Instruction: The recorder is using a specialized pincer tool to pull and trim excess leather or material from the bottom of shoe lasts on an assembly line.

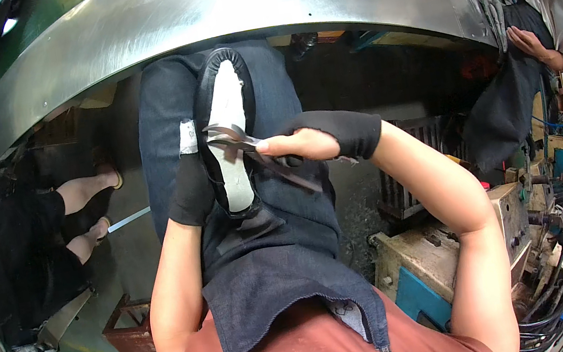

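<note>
A black shoe (226,100) lies sole up across my lap, its black upper drawn over the edge of a white insole. My left hand (190,187), in a black fingerless glove with white tape on one digit, grips the shoe along its left side; its other fingers are hidden beneath. In my right hand (316,139), also gloved in black, is a pair of metal pincers (237,137). The jaws lie over the middle of the white insole, reaching its left edge, and the handles slant down to the right. Whether the jaws pinch any material, I cannot tell.
A shiny metal bench edge (254,5) curves across in front of my knees. On the right, another person's hand (527,41) rests by dark cloth, near a machine (428,263) and cables. Someone's legs (82,193) and a reddish-brown stool (128,325) are on the left.
</note>
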Tool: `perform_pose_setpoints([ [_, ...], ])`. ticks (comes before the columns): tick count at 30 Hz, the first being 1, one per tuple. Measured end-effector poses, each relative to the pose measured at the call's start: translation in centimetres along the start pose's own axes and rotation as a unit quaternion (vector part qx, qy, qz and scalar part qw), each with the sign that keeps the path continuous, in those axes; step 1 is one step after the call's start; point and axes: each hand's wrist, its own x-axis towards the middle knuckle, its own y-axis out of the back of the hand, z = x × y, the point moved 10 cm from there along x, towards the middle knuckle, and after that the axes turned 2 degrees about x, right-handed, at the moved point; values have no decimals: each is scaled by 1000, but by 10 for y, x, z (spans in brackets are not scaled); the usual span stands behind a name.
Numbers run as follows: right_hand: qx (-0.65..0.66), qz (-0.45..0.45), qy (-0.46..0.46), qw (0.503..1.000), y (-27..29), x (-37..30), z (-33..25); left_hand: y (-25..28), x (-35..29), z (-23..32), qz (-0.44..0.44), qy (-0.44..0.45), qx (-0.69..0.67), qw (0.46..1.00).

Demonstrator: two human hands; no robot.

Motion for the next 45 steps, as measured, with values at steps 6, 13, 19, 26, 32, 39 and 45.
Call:
perform_pose_setpoints([
  [6,-545,280,176,770,-4,-42,-71,26,13,-46,108,18,-73,991],
  [13,-461,165,152,858,-18,-54,-100,26,-4,-4,117,-226,414,874],
  [19,-415,126,259,863,-31,-23,-71,-17,-13,10,5,-63,235,970],
  [26,-331,196,152,910,-15,-27,-23,-9,-20,26,54,-78,238,967],
  [32,311,343,-13,886,-62,-45,104,-10,-13,21,90,-19,125,988],
  [39,428,390,-148,802,-37,-12,157,-119,187,212,-44,-45,51,997],
  [45,396,393,-98,824,51,21,130,-149,260,274,33,-454,456,765],
])
